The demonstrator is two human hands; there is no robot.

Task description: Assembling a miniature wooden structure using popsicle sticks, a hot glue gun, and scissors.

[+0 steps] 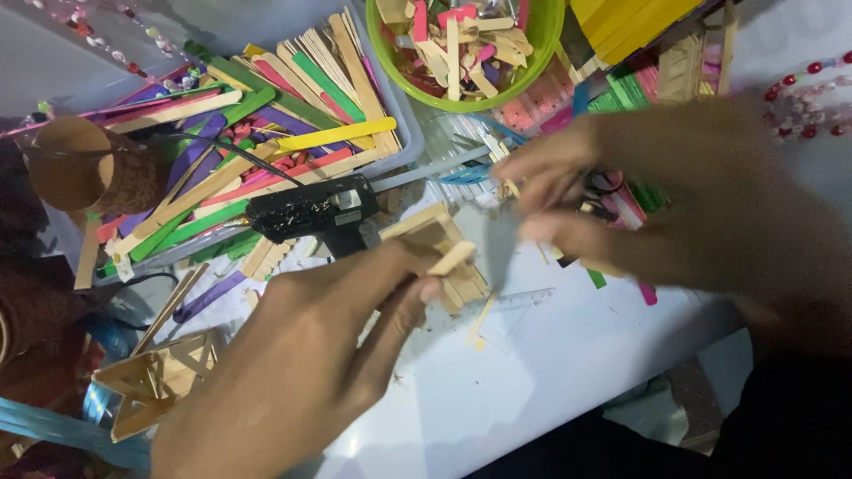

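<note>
Currently, reading the head view from left to right, I see a cardboard tube (75, 164) at the far left, standing beside a grey tray (404, 146) heaped with coloured and plain craft sticks (266, 115). Below it, near the lower-left edge, a finished stick frame (155, 381) lies apart from the work. A black glue gun (311, 211) rests on the tray's near rim, nozzle toward the left, just beside the piece in hand.

My left hand (293, 372) is clenched in a pinch: thumb and fingers grip a small wooden stick structure (439, 253) and hold one plain short stick (453, 257) against its top edge. The structure is lifted slightly above the white table (550, 372), roughly at frame centre, with a clear ruler (519, 306) lying flat under and just right of it.

My right hand (639, 208) is blurred. Its fingers are curled and close to the structure's right side, touching or nearly touching it; I cannot tell whether it grips a stick or is released. Scissors (603, 188) lie partly hidden behind it. A green bowl (532, 62) of cut stick pieces stands at the top, and yellow sheets (630, 22) lie to its right.

Judgement: the step in hand is seating a single stick on the structure. The next move calls for steady pressure from the left hand, square alignment of the stick with the existing edge, and a free right hand near the glue gun.
</note>
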